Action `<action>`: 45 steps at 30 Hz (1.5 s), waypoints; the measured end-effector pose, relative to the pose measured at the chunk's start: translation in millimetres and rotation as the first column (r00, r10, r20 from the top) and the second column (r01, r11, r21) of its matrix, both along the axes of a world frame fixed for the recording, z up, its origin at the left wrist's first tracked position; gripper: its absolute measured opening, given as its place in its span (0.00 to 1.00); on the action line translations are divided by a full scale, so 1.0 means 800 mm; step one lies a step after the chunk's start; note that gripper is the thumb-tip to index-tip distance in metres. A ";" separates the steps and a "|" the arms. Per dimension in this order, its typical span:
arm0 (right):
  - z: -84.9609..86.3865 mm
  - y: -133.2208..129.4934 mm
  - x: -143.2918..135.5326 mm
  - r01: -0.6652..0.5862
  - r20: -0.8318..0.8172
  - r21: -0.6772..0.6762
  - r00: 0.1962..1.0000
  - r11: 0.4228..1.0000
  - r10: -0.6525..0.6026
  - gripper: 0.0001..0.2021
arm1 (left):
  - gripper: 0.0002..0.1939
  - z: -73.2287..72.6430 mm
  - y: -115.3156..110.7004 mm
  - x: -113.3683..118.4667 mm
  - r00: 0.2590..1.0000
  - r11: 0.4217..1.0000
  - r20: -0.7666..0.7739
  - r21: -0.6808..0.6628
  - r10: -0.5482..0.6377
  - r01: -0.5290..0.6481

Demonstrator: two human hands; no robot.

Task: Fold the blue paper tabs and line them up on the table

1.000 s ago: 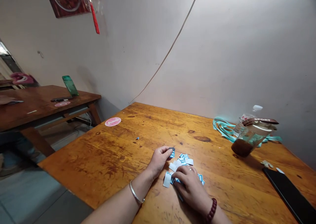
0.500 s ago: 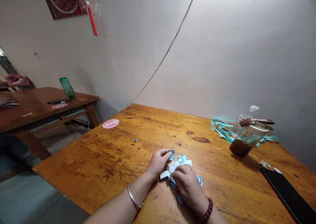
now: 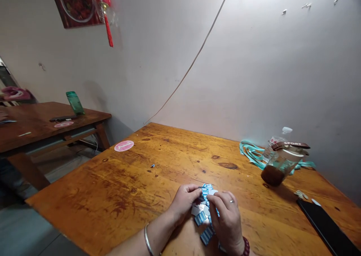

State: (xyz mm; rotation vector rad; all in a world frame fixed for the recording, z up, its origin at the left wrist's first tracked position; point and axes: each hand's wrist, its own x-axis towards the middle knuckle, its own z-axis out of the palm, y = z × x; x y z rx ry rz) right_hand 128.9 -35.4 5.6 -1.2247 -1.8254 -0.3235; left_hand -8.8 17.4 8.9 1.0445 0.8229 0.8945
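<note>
The pile of small blue-and-white slips (image 3: 200,218) lies on the wooden table (image 3: 118,199), under and between the person's hands. At the far side of this pile, the left hand (image 3: 184,203) pinches a patterned slip (image 3: 205,191) between thumb and forefinger; its other fingers are folded in, and whether more slips sit behind that one cannot be told. The right hand (image 3: 228,220), over the pile's right side, has its fingers bent and drawn close together, the tips at the slip's lower edge; whether they pinch it is unclear. The likeliest trouble, by judgement, is picking up two slips as one, since the pieces are thin and overlap. The low right hand could also drag or scatter loose pieces with its palm, above all the slip (image 3: 207,236) at the near edge of the pile. A loose pinch could let the patterned slip drop back among its lookalikes. The small blue scrap (image 3: 152,165), beyond the pile and to its left, could be overlooked. The tumbler (image 3: 273,174) of brown liquid, beyond the pile to its right, leans; a knock might tip it and, if it leaks, wet the paper-like pieces.
</note>
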 end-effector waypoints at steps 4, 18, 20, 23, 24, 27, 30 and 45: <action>0.004 0.001 -0.003 0.023 0.042 -0.060 0.999 0.998 -0.021 0.08 | 0.16 0.002 -0.006 0.002 0.996 0.995 0.062 -0.067 -0.069 0.073; 0.011 -0.005 -0.007 -0.037 0.034 -0.150 0.998 0.988 0.043 0.12 | 0.17 0.002 -0.006 0.000 0.988 0.989 0.048 0.006 -0.149 0.149; 0.006 -0.003 -0.003 -0.062 0.018 -0.182 0.998 0.981 0.066 0.12 | 0.16 0.000 -0.003 0.000 0.991 0.992 0.048 0.016 -0.122 0.121; -0.005 0.003 0.008 -0.015 -0.092 -0.235 0.996 0.972 -0.007 0.11 | 0.15 -0.005 0.008 -0.004 0.998 1.000 0.057 0.012 -0.004 0.004; -0.008 0.005 0.012 0.000 -0.136 -0.258 0.990 0.966 -0.036 0.11 | 0.15 -0.007 0.012 -0.007 0.998 0.999 0.050 0.006 0.047 -0.048; -0.013 0.010 0.019 -0.014 -0.224 -0.337 0.972 0.941 -0.065 0.08 | 0.15 -0.012 0.027 -0.014 0.978 0.978 0.038 0.030 0.206 -0.207; -0.011 0.009 0.017 -0.078 -0.219 -0.408 0.976 0.910 -0.015 0.07 | 0.15 -0.018 0.037 -0.019 0.962 0.961 0.020 0.044 0.271 -0.272; 0.006 -0.008 -0.009 -0.226 -0.027 -0.572 0.966 0.788 0.257 0.13 | 0.15 -0.017 0.027 -0.013 0.985 0.981 -0.017 0.087 0.173 -0.171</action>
